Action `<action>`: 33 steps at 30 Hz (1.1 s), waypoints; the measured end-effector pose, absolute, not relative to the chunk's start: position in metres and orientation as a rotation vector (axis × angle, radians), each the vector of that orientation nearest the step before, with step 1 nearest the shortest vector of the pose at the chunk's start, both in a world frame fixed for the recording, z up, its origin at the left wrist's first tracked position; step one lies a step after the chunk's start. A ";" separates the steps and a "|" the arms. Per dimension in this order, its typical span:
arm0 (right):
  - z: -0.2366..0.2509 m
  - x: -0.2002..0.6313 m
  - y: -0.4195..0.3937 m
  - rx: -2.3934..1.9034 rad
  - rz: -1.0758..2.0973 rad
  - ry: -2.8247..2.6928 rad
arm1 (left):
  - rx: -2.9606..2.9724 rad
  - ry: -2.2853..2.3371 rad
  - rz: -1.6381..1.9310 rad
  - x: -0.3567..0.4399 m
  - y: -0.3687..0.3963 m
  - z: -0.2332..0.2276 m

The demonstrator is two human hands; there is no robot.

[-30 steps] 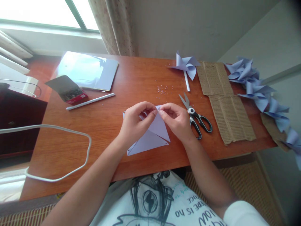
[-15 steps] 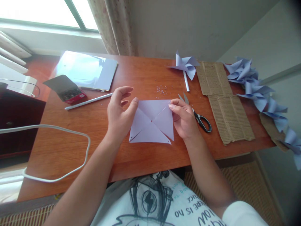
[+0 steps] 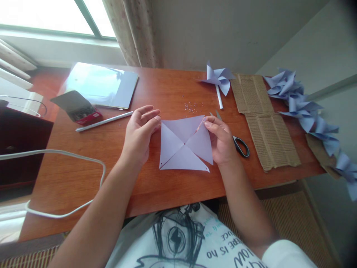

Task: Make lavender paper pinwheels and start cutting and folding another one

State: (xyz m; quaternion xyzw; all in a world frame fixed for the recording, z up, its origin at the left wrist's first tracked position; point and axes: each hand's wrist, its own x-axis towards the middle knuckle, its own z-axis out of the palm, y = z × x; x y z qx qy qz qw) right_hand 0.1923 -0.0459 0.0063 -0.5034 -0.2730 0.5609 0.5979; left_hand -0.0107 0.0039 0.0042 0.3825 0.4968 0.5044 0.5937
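A square sheet of pale purple paper (image 3: 185, 130), slit diagonally from its corners toward a small hole in the middle, is held a little above the table. My right hand (image 3: 219, 136) pinches its upper right corner between thumb and fingers. Beside the upper left corner is my left hand (image 3: 141, 130), fingers loosely bent and apart; whether its thumb touches the paper edge I cannot tell. Small holes show near the lower corners. Scissors (image 3: 241, 146) with black handles lie partly hidden behind my right hand.
Behind the sheet are tiny paper bits (image 3: 190, 107) and a finished pinwheel (image 3: 219, 78) on a stick. Corrugated cardboard (image 3: 270, 137) and several more pinwheels (image 3: 302, 108) lie right. At left are a rolled paper stick (image 3: 104, 121), a red box (image 3: 89, 115), a glossy folder (image 3: 126, 89) and a white cable (image 3: 64, 150).
The paper has shifted slightly right with my right hand, and its upper right slit now gapes. My left hand's thumb and fingers have come closer together.
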 end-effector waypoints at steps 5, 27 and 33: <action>0.007 0.194 -0.046 -1.120 1.330 -0.593 | 0.886 1.159 1.163 -0.009 0.003 0.004; 0.010 0.196 -0.046 -1.015 1.265 -0.634 | 1.073 1.162 1.122 0.000 -0.006 0.008; 0.013 0.195 -0.047 -1.023 1.267 -0.645 | 0.886 1.043 1.018 0.001 -0.008 0.011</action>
